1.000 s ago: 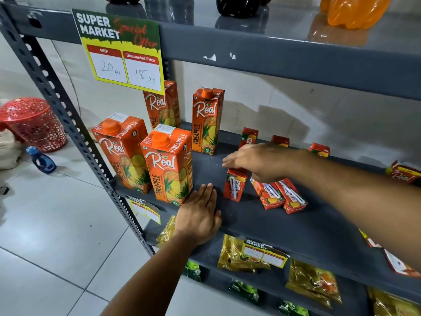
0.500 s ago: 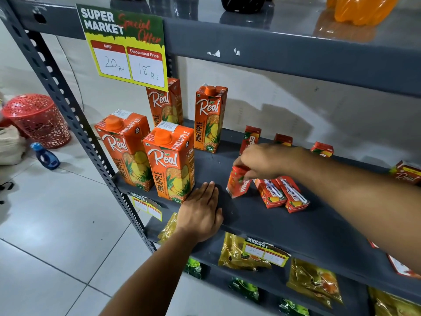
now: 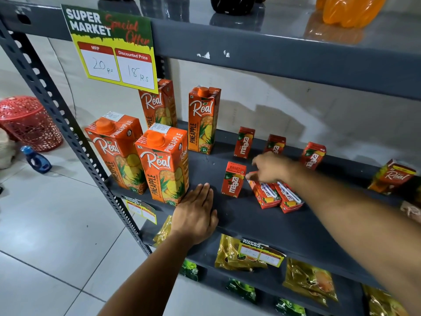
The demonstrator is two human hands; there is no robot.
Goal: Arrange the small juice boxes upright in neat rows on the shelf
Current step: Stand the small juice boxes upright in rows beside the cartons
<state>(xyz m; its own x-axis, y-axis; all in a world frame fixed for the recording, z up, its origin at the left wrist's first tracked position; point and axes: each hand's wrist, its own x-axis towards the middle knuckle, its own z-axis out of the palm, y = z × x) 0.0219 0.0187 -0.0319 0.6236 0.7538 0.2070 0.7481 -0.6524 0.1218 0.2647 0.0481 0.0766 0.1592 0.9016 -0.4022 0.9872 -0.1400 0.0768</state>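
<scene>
Two hands are at work, and the nearer one does the least: my left hand (image 3: 195, 215) lies flat, palm down and fingers spread together, on the front edge of the grey shelf (image 3: 284, 226) at lower centre of the frame, gripping nothing, just beside the big pineapple carton (image 3: 164, 165).

A little further in, at centre frame, one small juice box (image 3: 234, 180) now stands upright on its base, label facing me. Half a second ago it was tilted under my fingers, and a second ago it lay on its back with the straw showing, so that one is done and begins a front row.

My right hand (image 3: 271, 167) has let go of it and sits just to its right, fingers loosely curled with the tips pointing down onto the next of the two lying boxes (image 3: 275, 195), right of centre. Whether I have pinched that box yet I cannot tell; the fingertips hide the contact.

Further back, three upright boxes (image 3: 245, 142) stand in a row near the wall, one partly behind my hand. At the far right another carton (image 3: 393, 176) leans over. I judge the two lying boxes come next, set beside the one just stood up.
</scene>
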